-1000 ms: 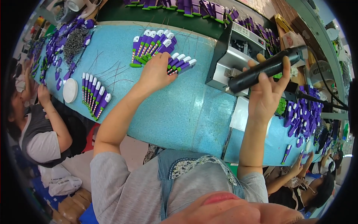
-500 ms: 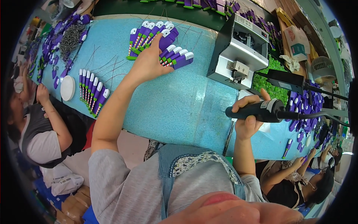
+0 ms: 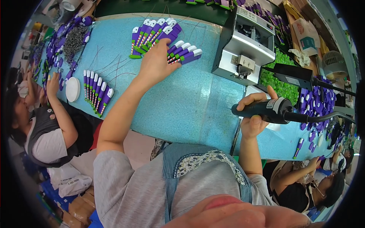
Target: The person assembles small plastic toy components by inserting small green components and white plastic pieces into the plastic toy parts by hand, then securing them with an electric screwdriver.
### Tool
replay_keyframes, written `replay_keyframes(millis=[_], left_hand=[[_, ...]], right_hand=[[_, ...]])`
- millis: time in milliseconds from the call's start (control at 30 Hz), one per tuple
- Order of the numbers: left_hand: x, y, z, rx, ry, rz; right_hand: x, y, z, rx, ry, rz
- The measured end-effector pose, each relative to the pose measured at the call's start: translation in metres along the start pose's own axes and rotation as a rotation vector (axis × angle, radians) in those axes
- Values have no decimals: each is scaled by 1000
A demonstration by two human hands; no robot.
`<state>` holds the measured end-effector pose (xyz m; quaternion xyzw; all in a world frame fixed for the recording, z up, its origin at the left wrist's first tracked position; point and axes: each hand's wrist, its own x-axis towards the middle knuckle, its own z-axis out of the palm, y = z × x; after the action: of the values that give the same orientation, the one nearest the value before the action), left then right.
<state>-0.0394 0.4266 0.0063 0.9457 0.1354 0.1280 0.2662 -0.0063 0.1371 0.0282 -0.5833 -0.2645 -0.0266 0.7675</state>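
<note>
My left hand [image 3: 155, 64] lies among fanned rows of purple, white-tipped pieces with green ends and striped strips, its thumb and index finger spread apart. One group of pieces [image 3: 155, 32] fans out beyond the fingers; a second group [image 3: 186, 53] sits to the right, against the hand between index finger and thumb. The other fingers are partly hidden. In my right hand [image 3: 253, 121] is a black corded electric screwdriver [image 3: 262, 110], held level with its tip toward the left. Another row of the same pieces [image 3: 97, 91] rests on the blue table, left of my forearm.
A silver screw-feeder-like machine [image 3: 243, 49] stands at the back right, beside green parts [image 3: 277, 76]. A white round disc [image 3: 73, 89] lies at the left table edge. Purple pieces heap at right [image 3: 315, 102] and far left. Co-workers sit on both sides.
My left hand has shifted slightly right and away from me, and the right group of pieces has moved with it. The screwdriver stays in my right hand. The left co-worker's hand has risen.
</note>
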Motion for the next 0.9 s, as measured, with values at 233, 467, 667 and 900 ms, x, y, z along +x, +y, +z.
replay_keyframes(millis=[233, 467, 667, 900], left_hand=[[11, 10, 12, 224, 282, 58], [15, 5, 17, 228, 330, 54], [15, 6, 17, 187, 326, 132], [23, 11, 18, 100, 237, 130]], right_hand=[[-2, 1, -1, -8, -1, -17], [2, 0, -1, -4, 37, 6], [4, 1, -2, 11, 87, -1], [2, 0, -2, 4, 92, 7]])
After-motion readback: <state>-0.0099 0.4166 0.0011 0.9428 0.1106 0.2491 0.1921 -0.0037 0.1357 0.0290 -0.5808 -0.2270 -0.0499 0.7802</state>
